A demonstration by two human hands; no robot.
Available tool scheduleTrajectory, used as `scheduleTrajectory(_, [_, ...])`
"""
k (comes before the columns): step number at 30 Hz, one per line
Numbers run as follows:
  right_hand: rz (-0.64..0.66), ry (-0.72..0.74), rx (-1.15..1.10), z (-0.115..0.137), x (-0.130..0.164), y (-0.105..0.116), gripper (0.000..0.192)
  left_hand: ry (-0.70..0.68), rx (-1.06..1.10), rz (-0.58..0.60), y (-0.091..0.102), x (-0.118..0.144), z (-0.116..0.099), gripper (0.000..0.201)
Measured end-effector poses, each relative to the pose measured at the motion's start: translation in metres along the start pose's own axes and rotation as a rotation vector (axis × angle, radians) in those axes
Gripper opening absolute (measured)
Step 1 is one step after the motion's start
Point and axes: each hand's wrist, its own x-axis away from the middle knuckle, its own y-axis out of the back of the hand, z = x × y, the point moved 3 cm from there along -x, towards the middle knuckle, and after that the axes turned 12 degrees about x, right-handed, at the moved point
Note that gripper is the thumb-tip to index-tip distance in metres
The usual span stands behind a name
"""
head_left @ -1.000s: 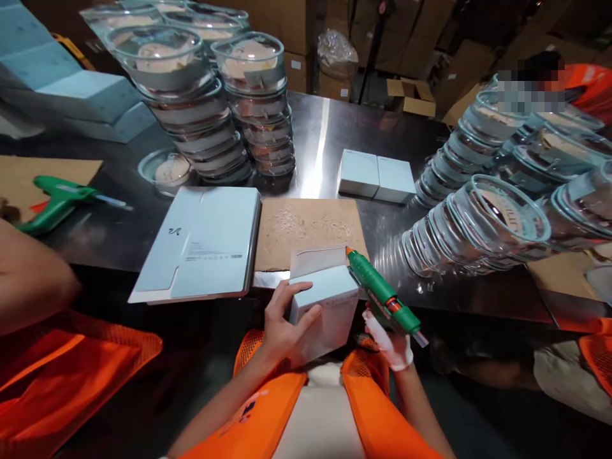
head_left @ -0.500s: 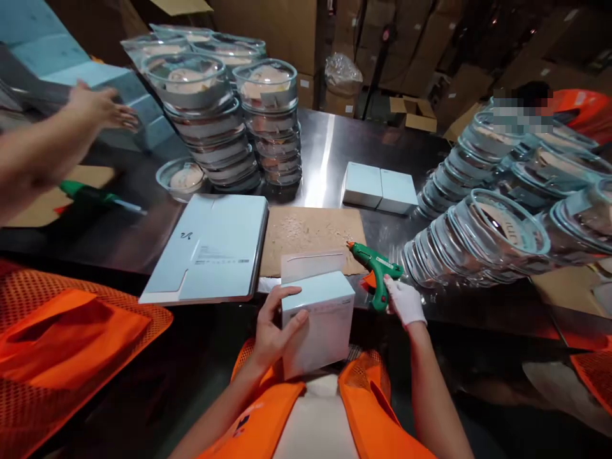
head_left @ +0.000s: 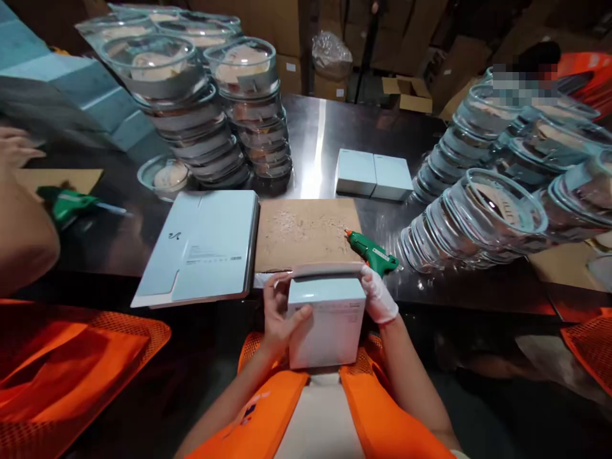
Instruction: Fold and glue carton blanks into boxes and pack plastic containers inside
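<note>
A small white carton (head_left: 326, 325) is held at the table's front edge, its flap (head_left: 327, 270) standing up along the far top edge. My left hand (head_left: 282, 312) grips the carton's left side, thumb on the near face and fingers behind. My right hand (head_left: 379, 296), in a white glove, is closed at the carton's far right corner by the flap; its fingertips are partly hidden. Just beyond it a green hot glue gun (head_left: 373, 251) lies on the table, its orange nozzle over a cardboard sheet (head_left: 306, 233) spotted with glue bits.
Left of the cardboard lies a stack of flat white cartons (head_left: 210, 245). Two closed white boxes (head_left: 373, 173) stand farther back. Stacked clear round tubs rise at left (head_left: 258, 108) and right (head_left: 471, 217). A co-worker's arm (head_left: 23, 210) is at far left, near another green glue gun (head_left: 71, 205).
My right hand has let go of the glue gun, which now rests on the table, and has moved left onto the carton. The flap has tilted. The co-worker's arm has moved left.
</note>
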Motion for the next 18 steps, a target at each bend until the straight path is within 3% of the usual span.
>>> scheduleTrajectory(2, [0.145,0.133,0.109,0.003,0.006,0.005,0.091,-0.016,0.056,0.029,0.005,-0.006,-0.001,0.056])
scheduleTrajectory(5, [0.222,0.317,0.334,0.009,0.013,0.008,0.069,-0.013,-0.089,0.137,0.011,-0.013,-0.004,0.028])
scheduleTrajectory(9, [0.170,0.436,0.495,0.008,0.016,0.003,0.029,-0.010,-0.158,0.177,0.014,-0.013,-0.013,0.025])
scheduleTrajectory(16, [0.076,0.501,0.425,0.001,0.014,-0.006,0.019,0.090,-0.112,0.089,0.013,-0.010,-0.009,0.031])
scheduleTrajectory(18, [-0.016,0.496,0.401,0.002,0.009,-0.006,0.019,0.146,-0.057,0.072,0.021,-0.010,-0.004,0.053])
